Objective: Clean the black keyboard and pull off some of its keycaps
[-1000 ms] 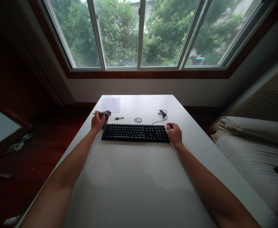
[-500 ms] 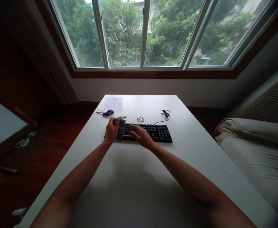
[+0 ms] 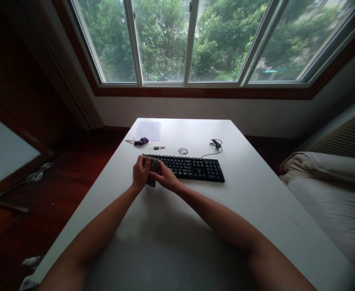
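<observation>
Lengthwise, black keyboard [image 3: 192, 168] runs left-right, grey cloth [image 3: 154, 165] up-down in view.

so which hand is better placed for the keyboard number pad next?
Right, likely: the right hand is nearer the number pad at the right end of the keyboard; the left hand is farther off. Both hold the grey cloth, so it may need releasing first.

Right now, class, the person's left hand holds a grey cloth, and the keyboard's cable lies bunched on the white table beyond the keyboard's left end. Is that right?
Not quite: the cable lies bunched beyond the right end of the keyboard, as the head view shows. It is on the white table, and the left hand does hold a grey cloth.
</observation>
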The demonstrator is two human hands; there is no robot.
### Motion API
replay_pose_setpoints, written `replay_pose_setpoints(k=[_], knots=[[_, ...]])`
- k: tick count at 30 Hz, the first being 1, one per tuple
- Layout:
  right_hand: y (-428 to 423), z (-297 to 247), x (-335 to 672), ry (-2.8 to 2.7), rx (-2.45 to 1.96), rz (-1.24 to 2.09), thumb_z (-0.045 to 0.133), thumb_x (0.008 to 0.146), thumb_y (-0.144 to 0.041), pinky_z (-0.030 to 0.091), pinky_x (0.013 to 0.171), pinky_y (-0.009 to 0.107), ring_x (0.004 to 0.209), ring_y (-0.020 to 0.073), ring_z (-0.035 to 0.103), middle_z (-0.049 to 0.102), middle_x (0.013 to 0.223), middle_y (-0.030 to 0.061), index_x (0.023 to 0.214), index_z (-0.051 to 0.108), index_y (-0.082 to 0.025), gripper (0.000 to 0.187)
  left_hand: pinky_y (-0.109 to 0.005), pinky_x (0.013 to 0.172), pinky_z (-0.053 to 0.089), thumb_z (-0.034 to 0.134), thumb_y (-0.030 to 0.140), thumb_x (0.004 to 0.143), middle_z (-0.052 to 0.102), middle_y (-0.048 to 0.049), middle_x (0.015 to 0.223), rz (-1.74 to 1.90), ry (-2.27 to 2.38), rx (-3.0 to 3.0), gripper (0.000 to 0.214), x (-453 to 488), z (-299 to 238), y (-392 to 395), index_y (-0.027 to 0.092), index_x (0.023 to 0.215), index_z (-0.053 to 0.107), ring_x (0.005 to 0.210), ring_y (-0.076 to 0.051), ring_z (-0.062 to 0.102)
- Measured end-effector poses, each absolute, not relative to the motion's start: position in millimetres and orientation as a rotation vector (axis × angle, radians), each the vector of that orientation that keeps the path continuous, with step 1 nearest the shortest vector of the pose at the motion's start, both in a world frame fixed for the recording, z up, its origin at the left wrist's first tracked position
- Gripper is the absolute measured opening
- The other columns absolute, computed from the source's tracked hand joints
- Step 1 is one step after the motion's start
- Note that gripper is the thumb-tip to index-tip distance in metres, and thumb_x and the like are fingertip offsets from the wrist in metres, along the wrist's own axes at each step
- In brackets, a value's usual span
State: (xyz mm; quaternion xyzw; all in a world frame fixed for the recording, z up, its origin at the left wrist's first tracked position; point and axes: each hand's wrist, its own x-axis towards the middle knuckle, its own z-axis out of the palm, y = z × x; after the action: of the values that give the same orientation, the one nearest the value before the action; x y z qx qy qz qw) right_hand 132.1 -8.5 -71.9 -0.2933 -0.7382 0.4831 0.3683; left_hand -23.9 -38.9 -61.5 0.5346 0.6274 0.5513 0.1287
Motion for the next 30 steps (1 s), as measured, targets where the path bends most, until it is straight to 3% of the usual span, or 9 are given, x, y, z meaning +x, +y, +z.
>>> replay_pose_setpoints(k=[6, 20, 27, 30], knots=[[3.4, -79.1, 123.2, -1.845, -0.880, 1.136, 0.060, 0.083, -0.028, 0.049, 0.071, 0.026, 0.076, 0.0156, 0.061, 0.066, 0.084, -0.0018, 0.102, 0.061, -0.021, 0.020, -0.027, 0.067, 0.045, 0.052, 0.054, 0.096, 0.060, -0.0001, 0.078, 1.642, 1.611, 1.485, 0.034, -34.4, -72.9, -33.5, 0.022, 0.085, 0.057, 0.072, -0.016, 0.056], [24.2, -87.0, 125.0, -1.781, -0.838, 1.155, 0.059, 0.087, -0.042, 0.051, 0.075, 0.029, 0.082, 0.0182, 0.061, 0.068, 0.093, 0.0016, 0.107, 0.062, -0.022, 0.029, -0.028, 0.066, 0.048, 0.057, 0.048, 0.088, 0.063, -0.0008, 0.074, 1.566, 1.562, 1.398, 0.029, -57.0, -76.7, -28.4, 0.020, 0.089, 0.066, 0.068, -0.016, 0.058], [36.3, -78.8, 118.4, -1.692, -0.898, 1.139, 0.063, 0.086, -0.042, 0.053, 0.078, 0.033, 0.086, 0.0207, 0.064, 0.069, 0.095, 0.0036, 0.105, 0.058, -0.023, 0.028, -0.032, 0.078, 0.053, 0.071, 0.042, 0.078, 0.071, -0.0070, 0.099, 1.381, 1.356, 1.503, 0.035, -54.7, -76.6, -26.7, 0.019, 0.105, 0.066, 0.090, -0.021, 0.066], [34.5, -77.2, 122.2, -1.720, -0.878, 1.143, 0.064, 0.087, -0.043, 0.053, 0.077, 0.032, 0.084, 0.0198, 0.065, 0.070, 0.093, 0.0026, 0.106, 0.058, -0.023, 0.028, -0.032, 0.078, 0.053, 0.070, 0.038, 0.078, 0.072, -0.0075, 0.100, 1.361, 1.304, 1.518, 0.036, -59.6, -73.5, -24.0, 0.019, 0.107, 0.065, 0.091, -0.022, 0.067]])
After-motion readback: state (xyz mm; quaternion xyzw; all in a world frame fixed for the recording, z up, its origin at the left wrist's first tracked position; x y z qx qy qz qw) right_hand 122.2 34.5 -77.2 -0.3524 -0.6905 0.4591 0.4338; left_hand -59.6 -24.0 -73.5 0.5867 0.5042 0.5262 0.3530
